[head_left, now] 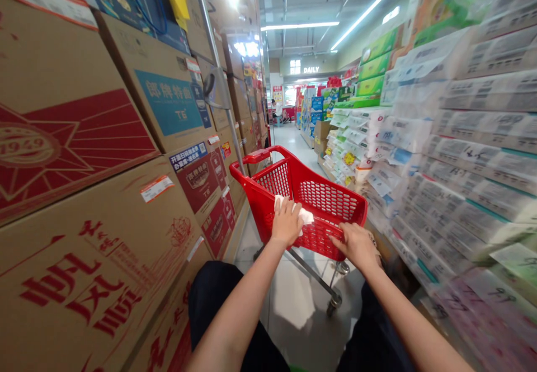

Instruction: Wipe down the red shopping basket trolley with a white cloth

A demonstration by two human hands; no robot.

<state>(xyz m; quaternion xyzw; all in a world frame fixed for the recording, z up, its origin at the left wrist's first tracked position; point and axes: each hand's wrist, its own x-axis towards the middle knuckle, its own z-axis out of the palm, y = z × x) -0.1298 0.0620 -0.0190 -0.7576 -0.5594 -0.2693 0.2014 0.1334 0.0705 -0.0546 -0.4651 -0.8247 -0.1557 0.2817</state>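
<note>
A red plastic shopping cart (323, 193) stands in the aisle right in front of my knees, its basket of perforated walls on a metal frame with wheels. My left hand (287, 222) presses a white wiping cloth (307, 216) against the near side of the basket, fingers bent over it. The cloth sticks out on both sides of the hand; whether it is paper or fabric I cannot tell. On the near right corner, my right hand (356, 243) grips the basket's rim, with the fingers curled over the edge. No goods show inside the basket.
Stacked cardboard cartons (96, 265) wall the left side, close to the cart. A slanted metal pole (210, 31) rises beside them. Packs of tissue paper (474, 154) are piled along the right. Tiled floor (289, 137) runs ahead to a distant person (276, 109).
</note>
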